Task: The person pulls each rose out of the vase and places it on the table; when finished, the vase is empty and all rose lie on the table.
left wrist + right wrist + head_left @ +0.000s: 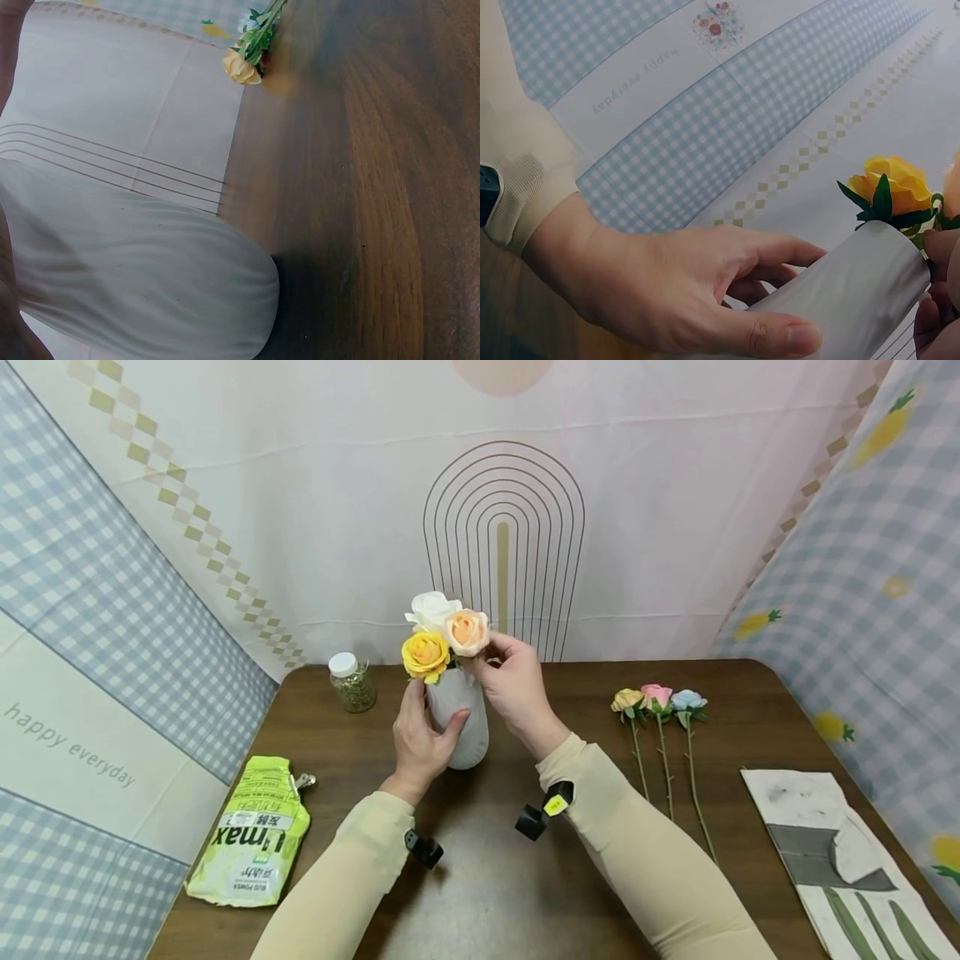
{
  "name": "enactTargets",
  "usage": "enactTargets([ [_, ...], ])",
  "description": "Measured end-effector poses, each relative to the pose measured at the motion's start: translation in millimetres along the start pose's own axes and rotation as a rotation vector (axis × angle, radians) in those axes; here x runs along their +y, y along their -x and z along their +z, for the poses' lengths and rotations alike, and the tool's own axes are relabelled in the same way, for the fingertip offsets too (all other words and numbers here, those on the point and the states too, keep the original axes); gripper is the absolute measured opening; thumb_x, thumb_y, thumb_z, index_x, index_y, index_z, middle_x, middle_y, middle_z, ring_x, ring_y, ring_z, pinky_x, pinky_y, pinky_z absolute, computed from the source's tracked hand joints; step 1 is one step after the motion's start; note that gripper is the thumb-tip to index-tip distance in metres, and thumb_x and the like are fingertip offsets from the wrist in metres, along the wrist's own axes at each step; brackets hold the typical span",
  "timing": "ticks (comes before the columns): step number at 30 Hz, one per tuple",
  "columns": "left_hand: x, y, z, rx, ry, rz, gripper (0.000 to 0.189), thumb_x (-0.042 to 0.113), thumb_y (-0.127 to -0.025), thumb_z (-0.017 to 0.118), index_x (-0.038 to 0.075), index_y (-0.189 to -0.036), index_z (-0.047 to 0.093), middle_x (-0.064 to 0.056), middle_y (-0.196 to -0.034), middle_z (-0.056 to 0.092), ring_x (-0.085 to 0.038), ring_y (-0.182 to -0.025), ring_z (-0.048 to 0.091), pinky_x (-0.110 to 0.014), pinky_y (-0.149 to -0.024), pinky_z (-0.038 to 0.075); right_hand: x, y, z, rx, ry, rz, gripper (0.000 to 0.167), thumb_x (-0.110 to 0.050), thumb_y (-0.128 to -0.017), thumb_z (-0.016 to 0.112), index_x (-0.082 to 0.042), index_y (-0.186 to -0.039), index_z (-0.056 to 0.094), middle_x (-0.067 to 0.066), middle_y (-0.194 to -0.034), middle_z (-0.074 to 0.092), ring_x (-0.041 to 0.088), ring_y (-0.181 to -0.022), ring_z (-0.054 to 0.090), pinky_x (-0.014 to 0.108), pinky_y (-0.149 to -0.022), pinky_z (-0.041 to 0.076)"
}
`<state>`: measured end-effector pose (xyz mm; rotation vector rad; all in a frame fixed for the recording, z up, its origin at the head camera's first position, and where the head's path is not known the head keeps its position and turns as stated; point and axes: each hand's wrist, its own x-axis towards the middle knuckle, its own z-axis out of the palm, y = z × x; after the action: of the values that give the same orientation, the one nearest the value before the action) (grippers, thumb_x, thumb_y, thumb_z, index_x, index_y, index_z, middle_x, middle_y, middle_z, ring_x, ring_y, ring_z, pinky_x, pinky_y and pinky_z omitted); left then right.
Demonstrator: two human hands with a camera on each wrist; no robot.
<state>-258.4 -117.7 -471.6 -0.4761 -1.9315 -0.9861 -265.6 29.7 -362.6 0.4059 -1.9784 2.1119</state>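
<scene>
A pale grey-white vase [459,718] stands upright on the table with three roses at its mouth: a white rose [432,612], a yellow rose [425,656] and a peach rose [467,632]. My left hand [423,739] grips the vase's side, fingers behind and thumb in front; the right wrist view shows the left hand [690,285] round the vase [847,292] too. Just under the peach bloom, the fingers of my right hand [519,687] pinch that rose by the vase rim; its stem is mostly hidden. The left wrist view is filled partly by the vase [150,270].
Right of the vase lie a cream-yellow rose [627,700], a pink rose [657,696] and a blue rose [688,700]. A folded cloth [817,835] is at the far right. On the left are a white-capped jar [356,689] and a green bag [255,835] with a metal clip.
</scene>
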Motion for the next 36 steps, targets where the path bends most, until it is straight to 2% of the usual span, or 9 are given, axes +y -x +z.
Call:
enactTargets([
  [5,-0.6,0.8,-0.1,-0.006,-0.003,-0.005,0.073,0.049,-0.085,0.068,-0.001,-0.134,0.047,-0.015,-0.113,0.056,-0.025,-0.095,0.059,-0.043,-0.078,0.052,1.9,-1.7,-0.3,0.033,0.018,-0.058,0.02,-0.001,-0.081,0.075,0.004,-0.1,0.073,0.006,-0.084,0.066,0.012,-0.076,0.055,0.024,-0.06,0.046],
  [9,0.2,0.1,-0.3,0.002,-0.001,0.003,0.073,0.048,-0.084,0.069,-0.001,-0.134,0.047,-0.016,-0.115,0.057,-0.026,-0.098,0.059,-0.043,-0.08,0.052,1.3,-2.1,-1.4,0.039,0.023,-0.049,0.016,-0.002,-0.082,0.074,0.005,-0.097,0.073,0.006,-0.083,0.067,0.011,-0.074,0.054,0.023,-0.06,0.046],
  [19,0.3,0.0,0.2,0.008,0.001,0.011,0.074,0.048,-0.084,0.07,0.0,-0.136,0.046,-0.016,-0.12,0.057,-0.026,-0.105,0.059,-0.042,-0.084,0.051,-1.7,-2.8,-3.1,0.023,0.024,0.01,0.019,-0.005,-0.084,0.073,0.004,-0.101,0.073,0.01,-0.094,0.07,0.013,-0.084,0.06,0.025,-0.07,0.051],
  [25,-0.5,1.3,0.6,0.007,0.006,0.009,0.075,0.047,-0.084,0.07,0.0,-0.137,0.046,-0.016,-0.122,0.056,-0.027,-0.107,0.058,-0.043,-0.085,0.05,-2.7,-0.1,-3.4,0.05,0.038,0.027,0.017,-0.002,-0.084,0.072,0.004,-0.1,0.073,0.01,-0.088,0.069,0.012,-0.079,0.057,0.023,-0.065,0.05],
  [28,-0.8,1.9,0.5,0.009,0.005,0.011,0.074,0.047,-0.085,0.069,0.0,-0.137,0.046,-0.016,-0.123,0.056,-0.027,-0.107,0.058,-0.043,-0.085,0.05,-0.9,0.7,-2.6,0.065,0.027,0.013,0.017,-0.001,-0.084,0.071,0.005,-0.1,0.073,0.008,-0.088,0.069,0.012,-0.079,0.057,0.024,-0.066,0.05],
  [33,-1.3,1.3,0.5,0.004,-0.001,0.004,0.073,0.048,-0.085,0.068,0.001,-0.136,0.046,-0.015,-0.123,0.056,-0.027,-0.106,0.059,-0.043,-0.085,0.051,-0.8,0.2,-0.3,0.079,-0.043,-0.047,0.024,-0.005,-0.086,0.071,0.004,-0.108,0.071,0.01,-0.095,0.069,0.013,-0.083,0.058,0.025,-0.069,0.05],
  [36,-1.4,1.1,0.6,0.0,-0.003,0.0,0.073,0.049,-0.085,0.068,0.001,-0.136,0.046,-0.015,-0.121,0.057,-0.026,-0.104,0.059,-0.042,-0.083,0.052,-2.1,0.0,0.6,0.074,-0.08,-0.051,0.028,-0.009,-0.086,0.071,0.003,-0.112,0.069,0.01,-0.1,0.07,0.011,-0.085,0.059,0.024,-0.071,0.05],
])
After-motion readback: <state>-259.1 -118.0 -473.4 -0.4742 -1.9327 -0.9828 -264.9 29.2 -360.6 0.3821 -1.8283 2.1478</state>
